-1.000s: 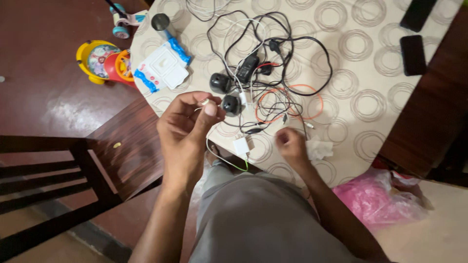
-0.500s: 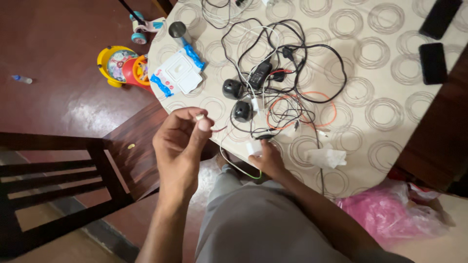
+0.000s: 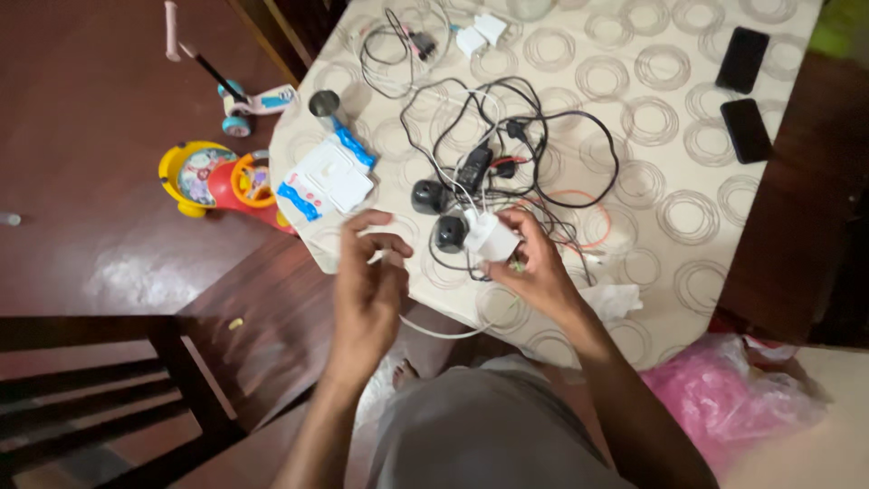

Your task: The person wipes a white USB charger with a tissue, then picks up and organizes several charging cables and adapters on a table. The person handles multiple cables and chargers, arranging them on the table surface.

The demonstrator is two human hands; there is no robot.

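Observation:
My left hand (image 3: 369,288) pinches the end of a thin white cable (image 3: 444,331) that sags in a loop below the table edge. My right hand (image 3: 534,263) grips a white charger block (image 3: 490,237) at the near edge of the round table (image 3: 670,136), which has a cream cloth with ring patterns. Just beyond my hands lies a tangle of black, white and orange cables (image 3: 516,154) with two small black round speakers (image 3: 427,196).
Two dark phones (image 3: 742,59) lie at the table's far right. A white and blue packet (image 3: 328,174) sits at its left edge beside a metal cup (image 3: 324,103). Toys (image 3: 213,174) lie on the brown floor. A dark wooden chair (image 3: 208,362) stands left; a pink bag (image 3: 724,385) right.
My right hand picked the white charger block up from the table edge and raised it. My left hand moved right and down with the cable end, closer to the charger. The view shifted.

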